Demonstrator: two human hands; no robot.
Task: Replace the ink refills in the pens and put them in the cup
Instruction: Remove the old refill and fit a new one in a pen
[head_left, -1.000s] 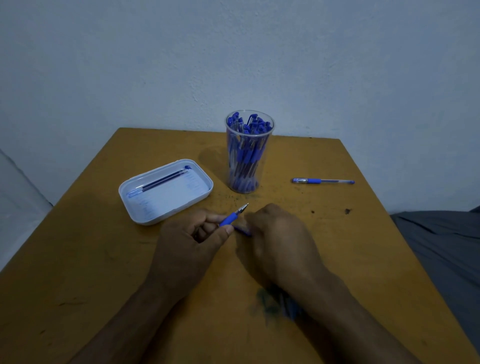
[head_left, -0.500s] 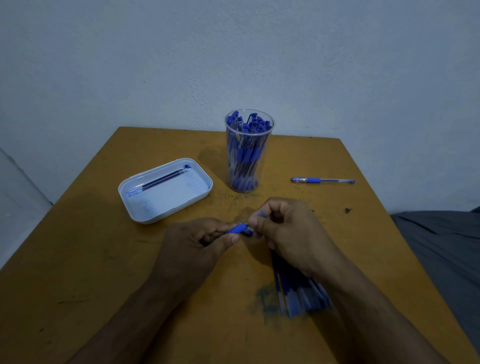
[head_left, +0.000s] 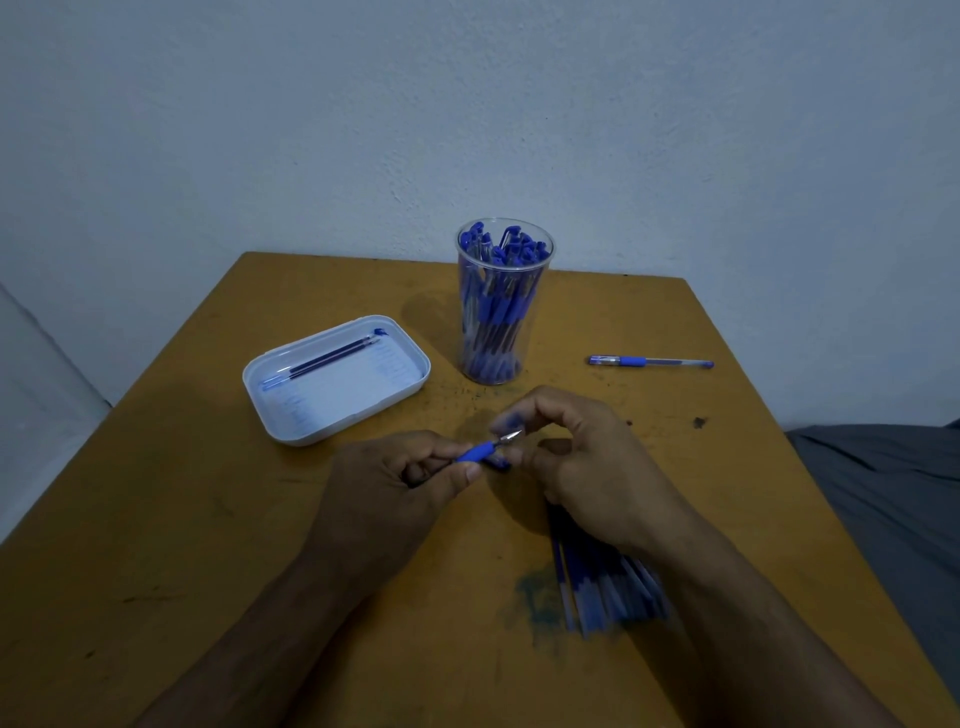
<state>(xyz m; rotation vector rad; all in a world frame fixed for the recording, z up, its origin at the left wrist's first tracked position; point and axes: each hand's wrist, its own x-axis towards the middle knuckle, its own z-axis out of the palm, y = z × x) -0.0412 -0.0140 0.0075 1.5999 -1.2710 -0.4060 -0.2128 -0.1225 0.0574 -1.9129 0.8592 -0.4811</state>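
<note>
My left hand (head_left: 395, 483) grips a pen (head_left: 480, 451) by its blue grip, metal tip pointing up and right. My right hand (head_left: 587, 467) hovers just beyond the tip with fingers curled, pinching a small blue piece (head_left: 508, 418) that is too blurred to name surely; it looks like a cap. A clear cup (head_left: 501, 312) packed with several blue pens stands behind the hands. A bundle of blue refills (head_left: 602, 597) lies on the table, partly under my right forearm.
A white tray (head_left: 291, 431) at the left holds two dark refills (head_left: 322, 361). One capped blue pen (head_left: 649, 362) lies alone at the right. The yellow table (head_left: 156, 519) has ink stains; a grey cloth (head_left: 893, 493) lies beyond its right edge.
My right hand rose from the table to the pen's tip, then drew slightly away from it. The left hand kept its hold on the pen; the tip now shows again.
</note>
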